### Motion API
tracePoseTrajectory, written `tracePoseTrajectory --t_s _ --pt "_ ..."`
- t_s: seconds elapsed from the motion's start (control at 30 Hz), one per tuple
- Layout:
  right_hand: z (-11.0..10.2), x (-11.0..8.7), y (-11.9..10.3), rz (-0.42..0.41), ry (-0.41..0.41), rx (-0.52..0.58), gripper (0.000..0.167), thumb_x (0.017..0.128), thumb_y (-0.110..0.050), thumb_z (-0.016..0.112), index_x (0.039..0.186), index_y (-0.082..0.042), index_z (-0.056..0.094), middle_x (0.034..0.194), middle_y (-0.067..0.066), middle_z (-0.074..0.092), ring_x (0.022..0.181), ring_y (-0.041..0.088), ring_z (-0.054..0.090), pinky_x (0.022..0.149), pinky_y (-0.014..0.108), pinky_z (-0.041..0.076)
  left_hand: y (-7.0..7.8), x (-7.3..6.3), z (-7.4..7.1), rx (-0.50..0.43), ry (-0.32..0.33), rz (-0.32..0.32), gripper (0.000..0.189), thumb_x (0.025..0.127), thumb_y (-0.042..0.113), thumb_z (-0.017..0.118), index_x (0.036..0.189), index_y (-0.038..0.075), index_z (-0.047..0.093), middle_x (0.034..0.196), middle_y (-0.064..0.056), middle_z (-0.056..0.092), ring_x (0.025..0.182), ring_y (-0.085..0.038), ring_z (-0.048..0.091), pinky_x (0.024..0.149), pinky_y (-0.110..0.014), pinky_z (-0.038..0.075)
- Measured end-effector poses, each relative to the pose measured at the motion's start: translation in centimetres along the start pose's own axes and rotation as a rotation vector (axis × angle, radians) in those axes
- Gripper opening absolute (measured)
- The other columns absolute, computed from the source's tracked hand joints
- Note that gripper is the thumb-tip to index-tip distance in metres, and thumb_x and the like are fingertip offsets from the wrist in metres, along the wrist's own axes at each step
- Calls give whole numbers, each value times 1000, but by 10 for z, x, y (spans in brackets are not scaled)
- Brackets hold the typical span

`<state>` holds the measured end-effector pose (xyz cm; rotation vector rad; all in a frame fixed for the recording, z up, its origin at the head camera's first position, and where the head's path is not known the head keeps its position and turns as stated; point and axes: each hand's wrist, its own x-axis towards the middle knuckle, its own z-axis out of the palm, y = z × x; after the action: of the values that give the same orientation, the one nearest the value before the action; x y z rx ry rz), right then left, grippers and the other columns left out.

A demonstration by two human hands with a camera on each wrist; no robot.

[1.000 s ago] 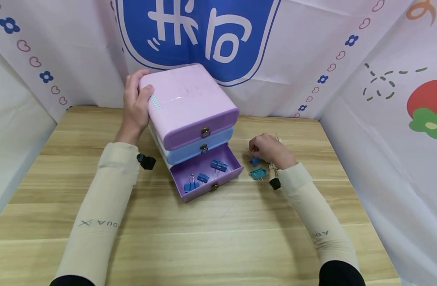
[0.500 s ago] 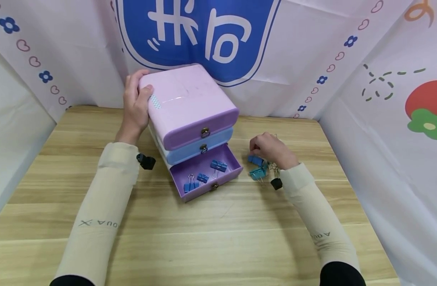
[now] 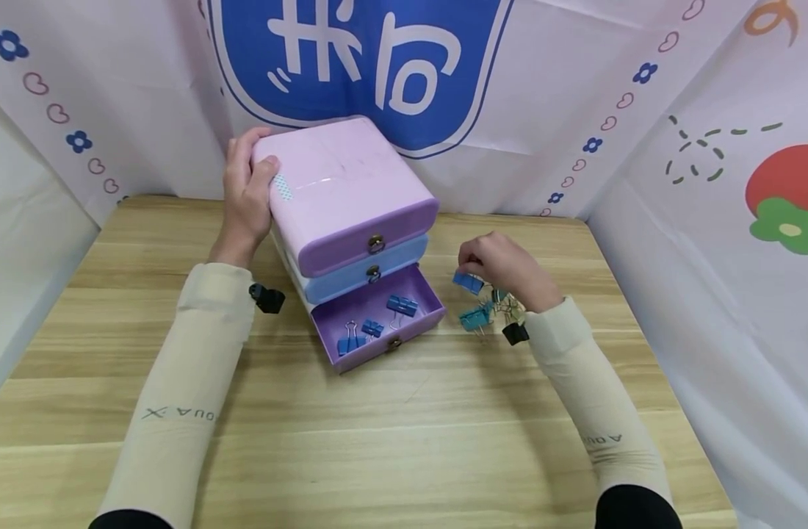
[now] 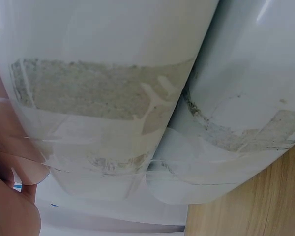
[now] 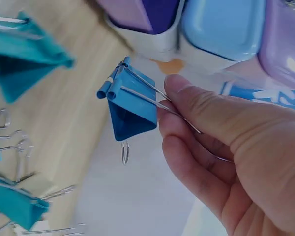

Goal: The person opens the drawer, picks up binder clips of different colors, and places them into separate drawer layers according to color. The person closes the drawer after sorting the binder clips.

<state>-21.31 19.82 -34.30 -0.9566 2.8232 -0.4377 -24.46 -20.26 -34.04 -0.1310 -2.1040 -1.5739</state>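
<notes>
My right hand (image 3: 503,268) pinches a blue binder clip (image 5: 132,101) by its wire handle between thumb and fingers, raised over the tabletop. Below it lie teal binder clips (image 3: 475,317) and other clips with wire handles, partly behind the wrist. My left hand (image 3: 245,195) grips the back left corner of the drawer box (image 3: 351,184), its thumb on the pink top. The lowest purple drawer (image 3: 410,332) is pulled out and holds blue binder clips (image 3: 402,306). In the left wrist view the white side of the box fills most of the picture, with fingers (image 4: 19,169) at its left edge.
The blue middle drawer (image 3: 351,278) and the pink-purple top one are pushed in. A wooden table (image 3: 377,455) lies under everything. Behind it hangs a white cloth (image 3: 523,88) with a blue emblem, and a printed sheet rises at the right.
My right hand has lifted the blue binder clip up from beside the teal clips. The left hand keeps its grip on the box. The head view has shifted slightly.
</notes>
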Motion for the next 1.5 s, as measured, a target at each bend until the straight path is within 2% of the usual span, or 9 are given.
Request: tracePoseTrajectory --t_s 0.43,0.77,1.1,1.3,1.5 --pt "-19 -4 -37 -85 75 -15 7 98 -13 74 95 -9 79 90 2 78 74 12 67 75 31 59 5 -1 0 7 -5 -10 52 100 29 44 148 12 55 126 14 46 119 -4 41 108 -27 32" --pt "-20 -1 -61 -124 67 -60 9 99 -17 74 99 -11 80 94 1 79 76 10 69 75 27 59 11 -3 0 -4 -5 -16 51 100 28 44 147 12 56 125 14 46 118 -3 41 108 -26 32" --pt "-2 8 -74 -167 45 -53 10 98 -15 75 99 -8 81 95 3 80 78 12 71 74 27 60 17 -5 1 -3 -10 -26 51 100 28 43 147 12 55 126 13 46 119 -3 41 107 -26 32" --pt "13 15 -81 -230 64 -10 9 98 -15 75 99 -8 81 94 3 80 79 11 73 76 25 60 19 -6 1 0 -12 -25 52 100 28 43 147 10 55 126 12 46 118 -3 41 108 -27 32" --pt "24 21 -91 -280 81 28 9 98 -15 75 98 -8 82 95 2 80 83 11 74 79 23 60 14 -5 1 3 -7 -24 52 100 29 43 148 11 55 128 12 47 119 -3 41 108 -27 32"
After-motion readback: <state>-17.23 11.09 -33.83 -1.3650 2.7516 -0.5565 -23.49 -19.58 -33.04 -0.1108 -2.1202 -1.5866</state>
